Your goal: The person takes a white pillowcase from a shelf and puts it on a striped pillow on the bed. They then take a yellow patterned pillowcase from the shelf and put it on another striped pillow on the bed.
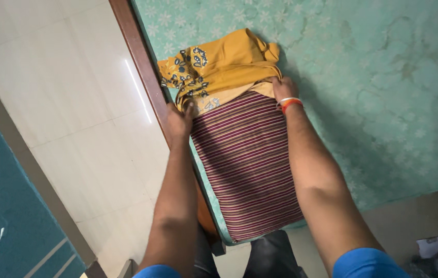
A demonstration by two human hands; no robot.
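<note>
Looking down over my own forearms, I see both hands working at the far end of a folded maroon striped cloth (pixel 245 164) that lies along the edge of a bed covered in a green flowered sheet (pixel 373 77). My left hand (pixel 179 121) sits at the cloth's far left corner, right over the dark wooden bed rail (pixel 136 56), fingers curled down onto the fabric with the thumb resting on top; whether they pinch the edge I cannot tell. My right hand (pixel 282 87), with bangles (pixel 290 103) at the wrist, presses at the far right corner, fingers held together and tucked under the mustard printed garment (pixel 219 64) that is bunched just beyond the striped cloth and touching it.

The risk I judge here is at the left side: the striped cloth runs close along the bed's edge above the pale tiled floor (pixel 64 103), so a pull toward that side could drag it off. The mustard garment is loosely heaped and overlaps the fold line, so lifting the cloth's far end could catch it and undo the neat folds.
</note>
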